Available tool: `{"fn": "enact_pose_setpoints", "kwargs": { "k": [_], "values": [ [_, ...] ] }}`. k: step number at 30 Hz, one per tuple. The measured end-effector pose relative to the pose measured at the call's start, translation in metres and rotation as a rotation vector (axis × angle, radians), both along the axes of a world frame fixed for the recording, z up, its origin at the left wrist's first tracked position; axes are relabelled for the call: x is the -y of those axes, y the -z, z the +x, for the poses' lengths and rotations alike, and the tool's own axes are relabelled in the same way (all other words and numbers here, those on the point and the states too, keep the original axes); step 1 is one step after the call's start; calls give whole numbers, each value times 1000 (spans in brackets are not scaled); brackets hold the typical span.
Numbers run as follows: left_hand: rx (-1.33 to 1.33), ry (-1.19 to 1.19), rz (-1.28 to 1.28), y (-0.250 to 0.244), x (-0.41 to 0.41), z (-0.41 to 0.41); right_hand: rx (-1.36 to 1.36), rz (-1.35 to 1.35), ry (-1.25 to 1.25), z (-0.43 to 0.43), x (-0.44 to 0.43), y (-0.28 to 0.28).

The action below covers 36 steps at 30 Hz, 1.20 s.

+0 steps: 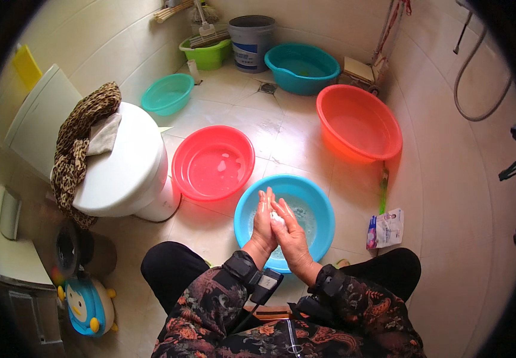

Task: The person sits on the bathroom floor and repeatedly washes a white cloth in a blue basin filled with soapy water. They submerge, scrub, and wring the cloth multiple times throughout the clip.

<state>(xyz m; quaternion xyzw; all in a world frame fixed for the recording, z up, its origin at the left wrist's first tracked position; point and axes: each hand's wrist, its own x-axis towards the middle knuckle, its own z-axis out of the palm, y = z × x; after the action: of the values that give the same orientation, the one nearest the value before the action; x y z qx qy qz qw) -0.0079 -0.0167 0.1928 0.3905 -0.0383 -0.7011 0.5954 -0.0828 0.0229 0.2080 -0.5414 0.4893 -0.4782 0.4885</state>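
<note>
Both my hands are wet and pressed together above a light blue plastic basin (243, 223) of sudsy water. My left hand (263, 222) lies with its palm against my right hand (293, 232), fingers pointing away from me. Between them shows a small white, foamy lump (277, 218); whether it is soap, cloth or only lather I cannot tell. My right fingers are slightly spread over it. A red plastic basin (181, 168) with a little water and some suds stands just beyond, to the left of the blue one.
An orange-red basin (325, 123) leans near the right wall, with a detergent bag (386, 229) nearer me. A teal basin (272, 67), a grey bucket (251, 44) and a green mop bucket (204, 56) stand at the back. A toilet (126, 179) bearing leopard-print cloth (77, 129) is at left.
</note>
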Motion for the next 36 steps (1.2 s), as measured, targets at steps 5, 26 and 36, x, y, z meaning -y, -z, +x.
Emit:
{"fn": "enact_pose_setpoints", "kwargs": {
  "k": [5, 26, 36],
  "values": [
    [-8, 293, -38, -9, -27, -32, 28, 58, 120, -33, 40, 10],
    [-49, 261, -119, 41, -10, -25, 95, 0, 76, -17, 27, 11],
    [-69, 176, -90, 11, -17, -9, -76, -43, 41, -5, 9, 2]
  ]
}}
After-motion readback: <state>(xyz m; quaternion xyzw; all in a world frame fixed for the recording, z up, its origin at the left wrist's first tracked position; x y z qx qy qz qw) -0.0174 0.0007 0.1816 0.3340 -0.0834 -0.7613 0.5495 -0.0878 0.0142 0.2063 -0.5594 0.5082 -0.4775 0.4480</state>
